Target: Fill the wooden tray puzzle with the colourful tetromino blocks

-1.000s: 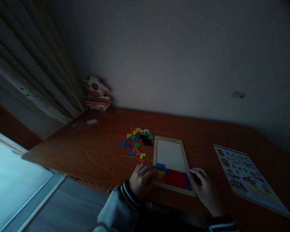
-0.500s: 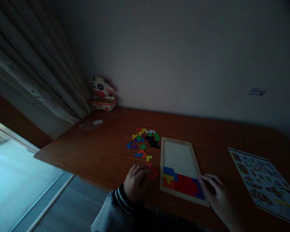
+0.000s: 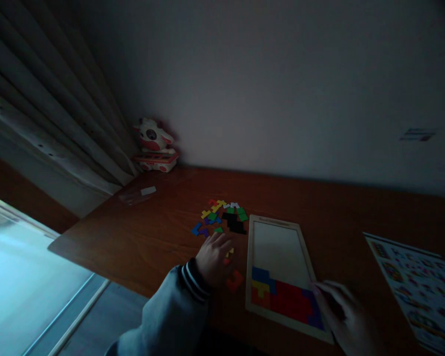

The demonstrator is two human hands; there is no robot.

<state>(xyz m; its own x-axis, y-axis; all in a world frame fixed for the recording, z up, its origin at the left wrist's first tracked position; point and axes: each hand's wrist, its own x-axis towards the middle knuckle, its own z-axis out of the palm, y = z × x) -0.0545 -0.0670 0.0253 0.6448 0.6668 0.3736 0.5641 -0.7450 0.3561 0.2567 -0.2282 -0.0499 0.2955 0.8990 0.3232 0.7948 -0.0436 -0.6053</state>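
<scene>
Leftmost, a cow toy (image 3: 153,143) sits in the bench (image 3: 141,242) corner by the curtain (image 3: 48,113). Nearer, the left hand (image 3: 214,257) lies loosely curled over loose pieces (image 3: 222,215); whether it pinches one I cannot tell. An orange piece (image 3: 235,280) lies just beside it. Next, the tray (image 3: 278,237) runs lengthwise away from the person, its near end filled. The right hand (image 3: 343,316), blurred, fingers spread, touches its near right corner. A sheet (image 3: 419,282) lies far right.

The left hand (image 3: 214,257) rests on loose coloured pieces (image 3: 222,217) beside the puzzle tray (image 3: 278,237); the right hand (image 3: 341,316) touches its corner.
</scene>
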